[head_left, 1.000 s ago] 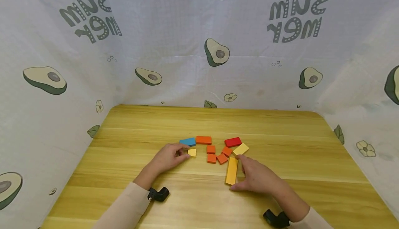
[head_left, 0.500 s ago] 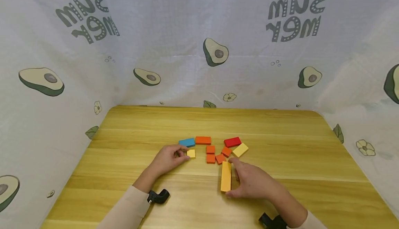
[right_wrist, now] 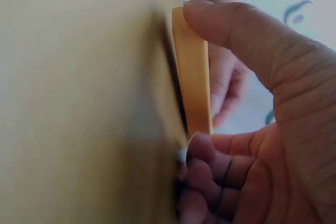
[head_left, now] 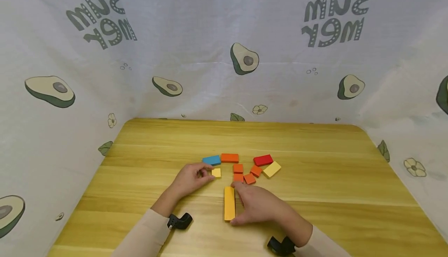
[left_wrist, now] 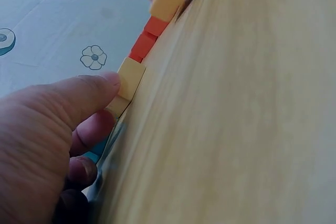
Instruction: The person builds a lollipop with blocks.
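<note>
Right hand (head_left: 258, 204) shifted left, pinching long block (head_left: 229, 203) endwise; left hand (head_left: 191, 177) pinching small block (head_left: 217, 173)

Surface (head_left: 168, 136): yellow-brown, streaky wood grain
Long block (head_left: 229, 203): solid amber
Small block (head_left: 216, 172): yellow
Square blocks (head_left: 238, 168): orange
Blocks toward far edge (head_left: 211, 160): blue, orange, red
Block nearest right edge (head_left: 272, 169): pale yellow
Cloth (head_left: 199, 27): off-white, green-rimmed avocados, cream flowers, grey lettering
Sleeves (head_left: 144, 230): plain beige
Wrist devices (head_left: 181, 221): black
</note>
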A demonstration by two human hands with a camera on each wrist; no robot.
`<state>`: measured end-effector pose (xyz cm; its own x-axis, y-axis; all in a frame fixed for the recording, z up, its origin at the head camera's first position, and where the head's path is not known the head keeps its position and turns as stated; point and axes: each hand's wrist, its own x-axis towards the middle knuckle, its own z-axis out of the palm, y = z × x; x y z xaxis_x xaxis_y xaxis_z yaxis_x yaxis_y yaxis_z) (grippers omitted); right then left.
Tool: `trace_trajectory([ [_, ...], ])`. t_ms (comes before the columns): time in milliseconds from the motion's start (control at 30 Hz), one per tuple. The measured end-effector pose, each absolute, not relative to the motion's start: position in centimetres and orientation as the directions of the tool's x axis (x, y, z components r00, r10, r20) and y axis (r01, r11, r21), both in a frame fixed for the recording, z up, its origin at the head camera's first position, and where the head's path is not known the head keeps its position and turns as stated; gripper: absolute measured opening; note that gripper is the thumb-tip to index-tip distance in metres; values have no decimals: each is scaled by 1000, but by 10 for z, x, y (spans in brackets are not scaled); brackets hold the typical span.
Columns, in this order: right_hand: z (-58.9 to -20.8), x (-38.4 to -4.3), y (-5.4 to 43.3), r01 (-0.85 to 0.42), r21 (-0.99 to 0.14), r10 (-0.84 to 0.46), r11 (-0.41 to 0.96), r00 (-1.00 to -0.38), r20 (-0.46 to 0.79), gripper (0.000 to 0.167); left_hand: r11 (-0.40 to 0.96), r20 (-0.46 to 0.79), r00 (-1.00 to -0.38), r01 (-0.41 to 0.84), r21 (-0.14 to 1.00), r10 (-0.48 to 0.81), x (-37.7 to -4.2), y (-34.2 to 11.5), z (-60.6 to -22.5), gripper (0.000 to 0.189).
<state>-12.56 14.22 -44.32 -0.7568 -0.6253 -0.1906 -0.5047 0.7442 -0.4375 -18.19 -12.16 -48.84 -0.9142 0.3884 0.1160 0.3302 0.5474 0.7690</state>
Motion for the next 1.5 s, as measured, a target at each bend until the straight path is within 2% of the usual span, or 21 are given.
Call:
trace_trajectory([
  [500,-451,-119,135,-532,-402,-635,745,-749,-187,103,617,112,-915,348,706,388,-177,-121,-492,29],
  [733,-449,-118,138,-523,-414,-631,745,-753,-185,105,651,180,-902,410,639,392,-170,-109,-493,29],
  [967,-445,-115,138,-510,-411,-615,756,-768,-179,103,640,266,-860,503,581,435,-164,-100,-496,28],
  [1167,-445,-113,138,-504,-392,-600,770,-781,-173,95,645,297,-853,520,560,429,-160,-94,-497,25],
  [1500,-445,-114,139,-512,-360,-596,780,-784,-174,93,623,320,-837,545,561,444,-158,-90,-494,21],
])
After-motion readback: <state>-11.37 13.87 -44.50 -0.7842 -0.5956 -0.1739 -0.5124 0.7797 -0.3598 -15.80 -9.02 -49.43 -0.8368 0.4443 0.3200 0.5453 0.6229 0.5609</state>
